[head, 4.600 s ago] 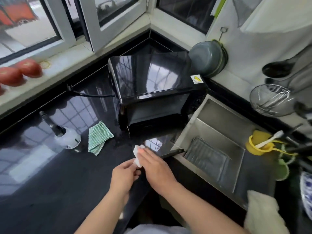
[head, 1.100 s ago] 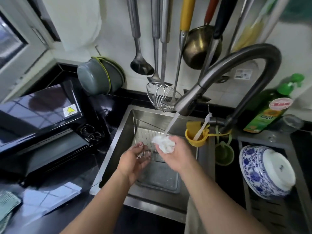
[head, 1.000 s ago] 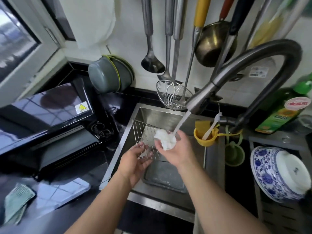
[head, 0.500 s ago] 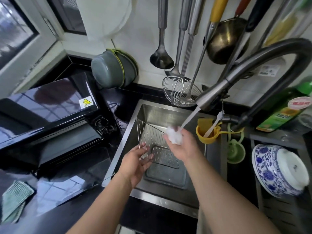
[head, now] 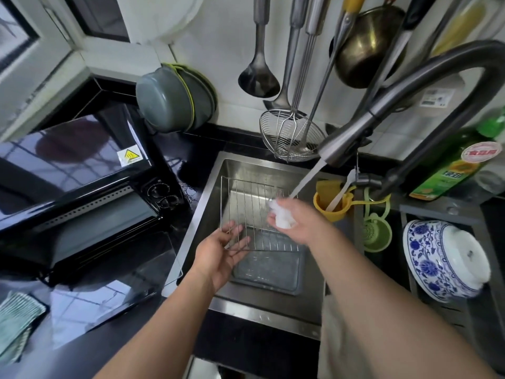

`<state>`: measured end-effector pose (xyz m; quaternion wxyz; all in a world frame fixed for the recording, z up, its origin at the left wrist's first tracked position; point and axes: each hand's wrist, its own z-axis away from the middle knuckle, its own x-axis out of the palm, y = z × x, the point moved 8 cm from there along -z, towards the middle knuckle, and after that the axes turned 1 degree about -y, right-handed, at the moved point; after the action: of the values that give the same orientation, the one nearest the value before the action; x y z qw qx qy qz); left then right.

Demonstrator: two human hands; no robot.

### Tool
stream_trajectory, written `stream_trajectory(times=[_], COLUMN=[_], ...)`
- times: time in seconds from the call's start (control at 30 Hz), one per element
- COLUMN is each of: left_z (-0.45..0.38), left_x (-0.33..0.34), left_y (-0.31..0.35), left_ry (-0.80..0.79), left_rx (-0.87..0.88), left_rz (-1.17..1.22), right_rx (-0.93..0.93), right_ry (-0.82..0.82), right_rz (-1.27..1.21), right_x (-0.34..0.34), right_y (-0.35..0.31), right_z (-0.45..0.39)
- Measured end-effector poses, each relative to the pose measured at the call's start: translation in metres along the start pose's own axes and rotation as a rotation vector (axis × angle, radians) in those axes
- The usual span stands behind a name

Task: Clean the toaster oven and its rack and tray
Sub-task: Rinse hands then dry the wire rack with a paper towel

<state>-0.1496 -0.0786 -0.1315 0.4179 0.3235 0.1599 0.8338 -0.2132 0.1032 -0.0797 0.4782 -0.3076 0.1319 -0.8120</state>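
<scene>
Over the sink (head: 207, 187), dead centre. Left hand (head: 218, 253) under the near left corner of the wire rack (head: 246, 214), palm up, fingers straight and spread, propping it tilted against the basin wall. Right hand (head: 295, 220) at about three o'clock of the rack, fingers curled tight round a wet white wad (head: 281, 214), pressed to the rack's right edge. Water streamed down from the faucet (head: 355, 135) at one o'clock, straight onto that wad. Tray (head: 267, 269) flat on the sink bottom, partly beneath the rack, at six o'clock of it. Toaster oven (head: 76, 181) out at nine o'clock on the black tabletop (head: 109, 310), door dropped open toward the near side. Green striped cloth (head: 16, 321) down at eight o'clock, well apart from the oven. Yellow cup (head: 330, 201) hung just beside the right hand; blue-and-white bowl (head: 442, 258) farther out at three o'clock. Ladle and wire skimmer (head: 289, 135) hung on the wall at twelve.
</scene>
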Motion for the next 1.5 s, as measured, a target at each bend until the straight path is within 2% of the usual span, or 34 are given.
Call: stream_trajectory(times=[0.13, 0.2, 0.37, 0.4, 0.47, 0.53, 0.63, 0.73, 0.8, 0.9, 1.07, 1.1, 1.17, 1.23, 1.3, 1.4, 1.5], left_z=[-0.011, -0.014, -0.025, -0.028, -0.031, -0.030, -0.027, -0.025, -0.024, -0.021, -0.016, -0.015, -0.012, -0.008, -0.007, -0.002, 0.001], left_x=[-0.008, -0.007, -0.001, 0.002, 0.005, 0.003, -0.001, -0.003, -0.002, 0.002, 0.000, -0.002, -0.007, -0.010, -0.011, -0.002, 0.001], left_y=[-0.006, -0.014, -0.024, -0.024, -0.023, -0.021, -0.020, -0.019, -0.016, -0.013, -0.011, -0.012, -0.015, -0.020, -0.026, -0.029, -0.028], left_ry=[0.026, 0.039, 0.047, 0.042, 0.031, 0.030, 0.037, 0.054, 0.053, 0.041, 0.011, 0.008, 0.009, 0.007, 0.000, -0.045, -0.060], left_rx=[-0.027, -0.052, -0.055, -0.057, -0.064, -0.059, -0.054, -0.058, -0.052, -0.052, -0.063, -0.066, -0.083, -0.108, -0.122, -0.112, -0.098], left_rz=[0.042, 0.053, 0.066, 0.073, 0.087, 0.071, 0.020, 0.011, 0.028, 0.066, 0.050, 0.037, 0.019, 0.007, 0.002, -0.022, -0.076], right_rx=[-0.084, -0.112, -0.034, -0.062, -0.137, -0.129, -0.035, -0.075, -0.089, -0.024, -0.137, -0.132, -0.104, -0.096, -0.090, -0.003, -0.087], right_ry=[0.053, 0.075, -0.105, -0.088, 0.064, 0.145, -0.030, 0.043, 0.104, -0.035, -0.118, -0.139, -0.119, -0.030, -0.051, -0.180, -0.065], right_rz=[-0.255, -0.274, -0.225, -0.234, -0.288, -0.341, -0.380, -0.330, -0.193, -0.062, -0.402, -0.409, -0.210, 0.173, 0.431, 0.449, 0.475], right_x=[-0.038, -0.038, 0.006, 0.004, -0.014, -0.022, 0.009, 0.012, 0.005, 0.021, 0.020, 0.017, 0.009, 0.002, 0.014, 0.050, 0.056], right_y=[-0.011, -0.015, -0.009, -0.012, -0.018, -0.016, -0.010, -0.013, -0.010, 0.004, -0.019, -0.022, -0.018, -0.004, 0.020, 0.065, 0.065], right_z=[0.005, 0.006, 0.019, 0.020, 0.013, 0.007, 0.004, -0.008, -0.011, -0.008, -0.006, -0.002, 0.004, 0.003, -0.005, -0.020, -0.033])
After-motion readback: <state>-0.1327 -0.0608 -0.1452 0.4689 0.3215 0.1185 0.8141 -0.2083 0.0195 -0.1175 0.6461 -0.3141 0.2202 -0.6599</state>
